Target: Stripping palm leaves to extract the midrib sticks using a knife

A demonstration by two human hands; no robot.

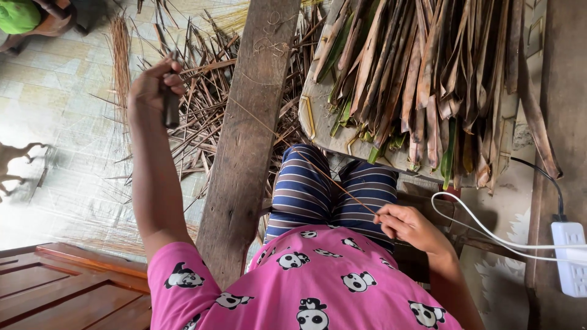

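Over lap, right hand (pixel 408 225) pinching thin stick (pixel 318 166)

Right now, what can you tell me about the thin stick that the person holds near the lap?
The thin stick is a long, very slender, straw-coloured rib, like a stripped leaf midrib. It runs slantwise from the wooden plank down across the striped trousers. The right hand pinches its lower end between fingertips. Its upper end lies over the plank; whether it touches cannot be told. The left hand grips a dark tool away from it.
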